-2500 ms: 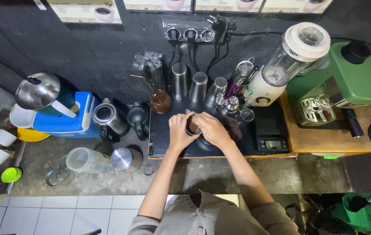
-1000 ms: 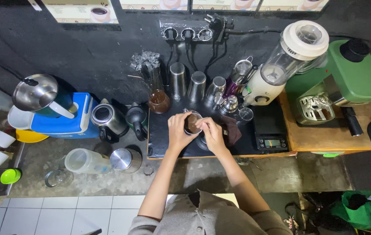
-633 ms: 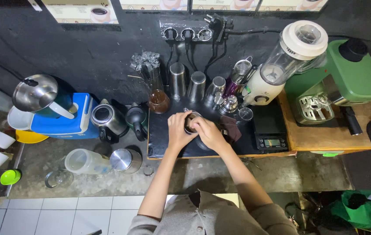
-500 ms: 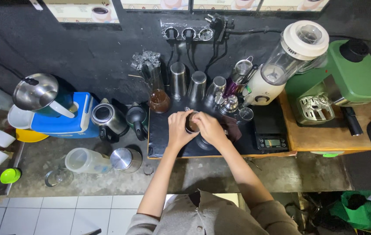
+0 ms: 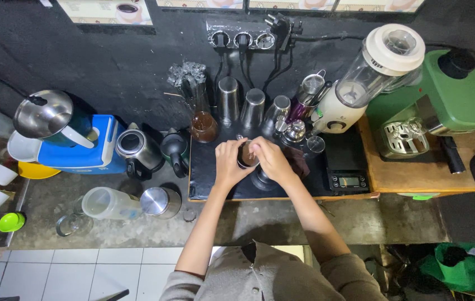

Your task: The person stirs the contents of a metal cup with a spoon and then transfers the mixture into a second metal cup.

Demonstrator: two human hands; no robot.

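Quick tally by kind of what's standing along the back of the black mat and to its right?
Tall steel cups: 2
Steel pitchers: 2
Glass jar with brown contents: 1
Blender: 1
Green coffee machine: 1
Digital scale: 1
Total: 8

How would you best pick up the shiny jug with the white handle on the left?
Grip the steel jug by its white handle, coming from the right side, where the handle sticks out toward the blue box. Its round body looks wide and smooth.
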